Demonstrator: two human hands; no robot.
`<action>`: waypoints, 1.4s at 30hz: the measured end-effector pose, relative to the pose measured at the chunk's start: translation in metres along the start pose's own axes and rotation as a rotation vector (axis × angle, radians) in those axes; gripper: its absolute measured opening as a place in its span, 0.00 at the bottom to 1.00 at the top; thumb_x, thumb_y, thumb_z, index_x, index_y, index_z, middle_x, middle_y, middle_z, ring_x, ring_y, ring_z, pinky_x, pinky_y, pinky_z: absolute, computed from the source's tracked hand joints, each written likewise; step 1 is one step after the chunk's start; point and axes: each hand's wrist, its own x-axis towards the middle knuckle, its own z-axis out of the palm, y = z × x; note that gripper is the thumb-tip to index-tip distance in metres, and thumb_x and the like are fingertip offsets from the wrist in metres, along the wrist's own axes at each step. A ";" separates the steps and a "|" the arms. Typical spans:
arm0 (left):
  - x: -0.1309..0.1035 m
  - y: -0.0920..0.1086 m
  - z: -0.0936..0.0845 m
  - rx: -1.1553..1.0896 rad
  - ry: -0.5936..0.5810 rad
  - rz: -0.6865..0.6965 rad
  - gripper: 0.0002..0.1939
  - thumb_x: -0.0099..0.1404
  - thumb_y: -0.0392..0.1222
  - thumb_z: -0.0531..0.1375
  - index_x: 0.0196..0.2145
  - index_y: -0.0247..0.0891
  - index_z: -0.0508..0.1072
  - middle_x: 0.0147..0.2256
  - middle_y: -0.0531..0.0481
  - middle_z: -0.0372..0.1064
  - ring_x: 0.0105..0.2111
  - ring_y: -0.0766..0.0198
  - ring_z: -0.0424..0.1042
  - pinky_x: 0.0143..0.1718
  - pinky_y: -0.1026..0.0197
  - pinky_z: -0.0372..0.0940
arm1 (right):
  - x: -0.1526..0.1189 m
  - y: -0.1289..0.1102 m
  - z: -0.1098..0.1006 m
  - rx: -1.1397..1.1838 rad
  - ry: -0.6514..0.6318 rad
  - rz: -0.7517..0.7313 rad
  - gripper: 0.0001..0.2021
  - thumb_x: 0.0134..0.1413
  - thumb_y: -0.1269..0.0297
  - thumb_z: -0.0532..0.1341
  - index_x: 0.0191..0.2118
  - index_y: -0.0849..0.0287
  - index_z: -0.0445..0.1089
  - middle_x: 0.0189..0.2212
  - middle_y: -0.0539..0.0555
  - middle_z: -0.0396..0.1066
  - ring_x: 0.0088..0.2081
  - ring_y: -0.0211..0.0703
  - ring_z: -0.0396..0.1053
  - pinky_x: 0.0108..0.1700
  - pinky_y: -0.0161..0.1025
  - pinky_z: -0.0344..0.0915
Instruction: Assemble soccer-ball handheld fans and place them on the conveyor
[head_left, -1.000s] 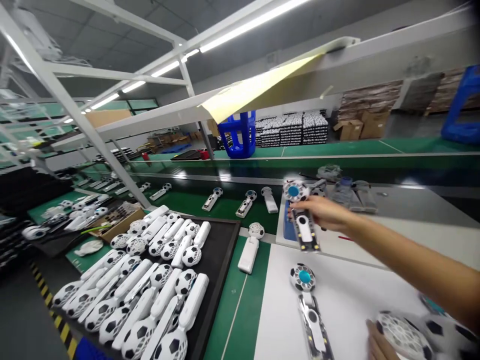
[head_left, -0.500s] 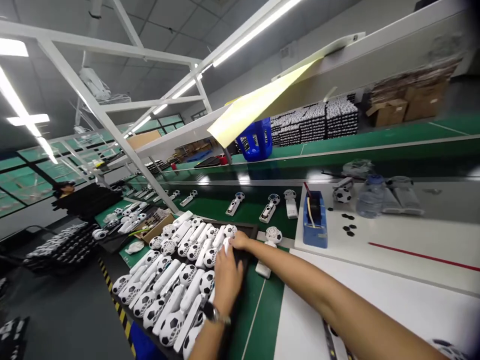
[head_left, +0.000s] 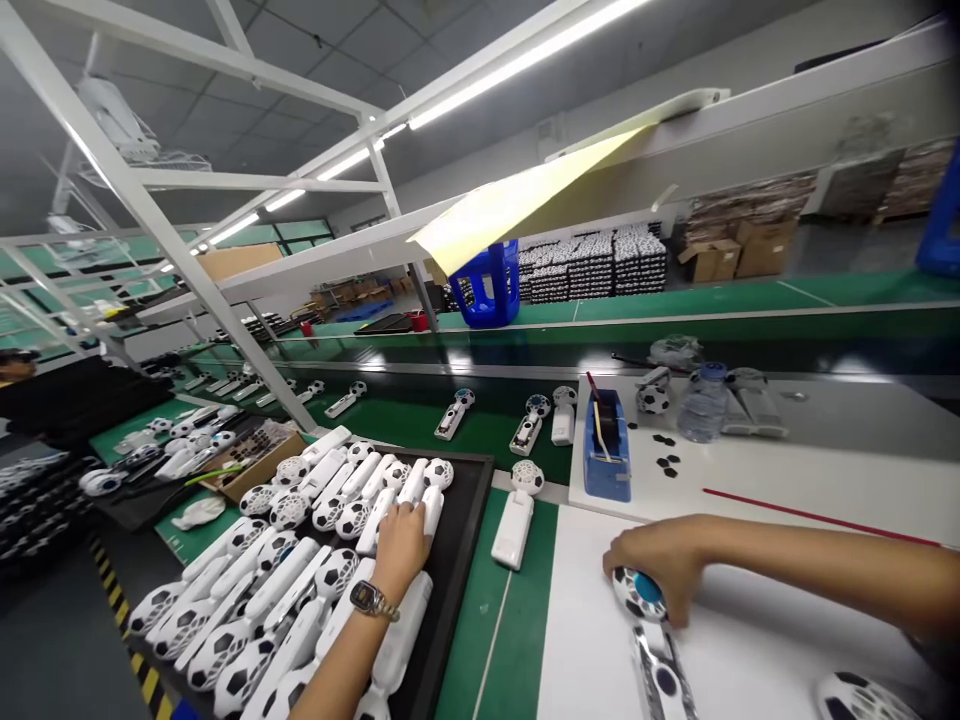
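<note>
In the head view, my left hand reaches over a black tray, its fingers closed around a white handle at the right end of the upper row. Handheld fans with white handles and football-patterned heads fill most of the tray in two rows. My right hand grips the round head of another handheld fan on the white work surface. That fan's handle is uncovered, showing inner parts, and a blue disc shows in its head. Between the hands, one fan lies face down on the green surface.
A blue tape dispenser, a water bottle and black patches sit on the raised white board. Several fans stand along the green conveyor behind. A cardboard box adjoins the tray; another football head lies lower right.
My right hand has left the tray and moved right onto the fan with the uncovered handle. My left hand stays at the tray's upper row. The view has shifted to the right.
</note>
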 end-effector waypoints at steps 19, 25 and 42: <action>0.014 -0.027 0.008 -0.271 0.021 -0.006 0.14 0.67 0.42 0.53 0.47 0.33 0.70 0.48 0.43 0.69 0.50 0.57 0.67 0.52 0.47 0.59 | 0.188 -0.151 -0.004 0.180 0.778 0.167 0.33 0.52 0.65 0.63 0.60 0.72 0.52 0.53 0.76 0.59 0.49 0.66 0.64 0.46 0.53 0.64; 0.027 0.046 -0.007 -0.322 0.051 0.171 0.23 0.68 0.48 0.47 0.53 0.29 0.66 0.52 0.39 0.67 0.53 0.59 0.64 0.55 0.58 0.57 | 0.154 -0.122 0.018 0.002 0.647 -0.037 0.26 0.52 0.62 0.61 0.55 0.71 0.62 0.51 0.71 0.64 0.52 0.64 0.61 0.53 0.55 0.59; -0.001 0.114 -0.017 -0.093 0.083 0.164 0.26 0.62 0.43 0.55 0.50 0.15 0.67 0.58 0.19 0.52 0.60 0.31 0.46 0.59 0.38 0.43 | -0.111 0.000 0.046 0.324 0.595 0.287 0.23 0.58 0.49 0.52 0.55 0.53 0.66 0.54 0.58 0.65 0.54 0.55 0.64 0.57 0.51 0.60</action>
